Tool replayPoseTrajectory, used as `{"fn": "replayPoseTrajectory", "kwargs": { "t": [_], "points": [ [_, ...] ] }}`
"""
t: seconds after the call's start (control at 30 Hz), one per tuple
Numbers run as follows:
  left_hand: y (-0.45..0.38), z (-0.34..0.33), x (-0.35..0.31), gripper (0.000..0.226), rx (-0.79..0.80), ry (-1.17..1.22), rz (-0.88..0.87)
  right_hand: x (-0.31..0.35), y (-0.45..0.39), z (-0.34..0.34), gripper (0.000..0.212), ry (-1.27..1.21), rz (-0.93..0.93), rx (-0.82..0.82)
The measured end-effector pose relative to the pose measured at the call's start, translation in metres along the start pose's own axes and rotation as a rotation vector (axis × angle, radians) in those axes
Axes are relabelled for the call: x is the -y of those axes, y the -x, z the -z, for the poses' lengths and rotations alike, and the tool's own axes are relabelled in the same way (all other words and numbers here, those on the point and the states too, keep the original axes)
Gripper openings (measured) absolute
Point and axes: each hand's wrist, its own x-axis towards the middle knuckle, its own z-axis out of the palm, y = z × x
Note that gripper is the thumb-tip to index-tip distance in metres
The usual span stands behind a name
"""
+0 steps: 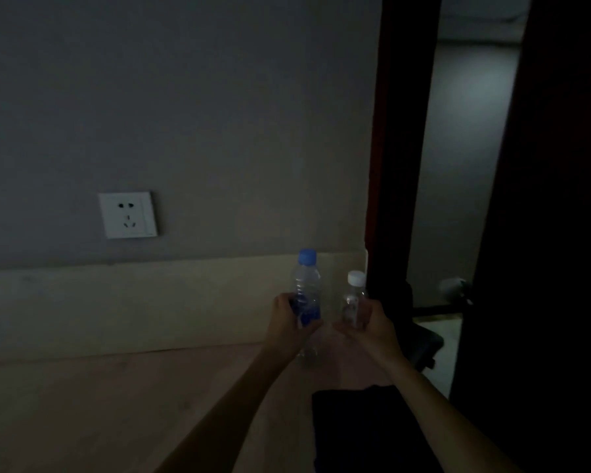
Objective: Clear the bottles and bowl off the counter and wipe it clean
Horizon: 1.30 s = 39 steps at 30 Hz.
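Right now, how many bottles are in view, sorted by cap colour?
Blue-capped bottle: 1, held in the left hand
White-capped bottle: 1, held in the right hand
Total: 2

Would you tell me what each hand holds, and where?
Left hand grips the blue-capped bottle at its label; right hand grips the white-capped bottle around its body.

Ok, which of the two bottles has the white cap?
The shorter bottle, gripped by the right hand. The taller bottle in the left hand has a blue cap and blue label.
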Motion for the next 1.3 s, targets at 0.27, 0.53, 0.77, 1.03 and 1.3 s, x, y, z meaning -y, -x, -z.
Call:
{"fn": "replayPoseTrajectory", "kwargs": {
  "t": [0.27,0.53,0.77,1.03,1.3],
  "points": [
    [0.001,-0.023,-0.015,0.054,-0.062,0.005,0.016,-0.007,-0.006,-0.004,0.066,0.022,-0.003,-0.067],
    [0.009,-0.023,-0.011,0.057,-0.030,-0.106,0.088,-0.005,-0.006,0.001,0.083,0.107,-0.014,-0.048],
    [0.019,-0.016,-0.021,0.089,0.014,-0.104,0.231,0.001,0.006,0.009,0.088,0.096,-0.037,-0.177],
    [0.088,0.038,-0.037,0.060,-0.182,0.050,0.332,0.038,0.087,0.016,0.033,-0.165,0.106,-0.183],
    [0.321,0.140,-0.046,0.017,-0.638,0.248,0.289,0.049,0.287,-0.071,0.012,-0.350,0.208,0.521]
  ]
}}
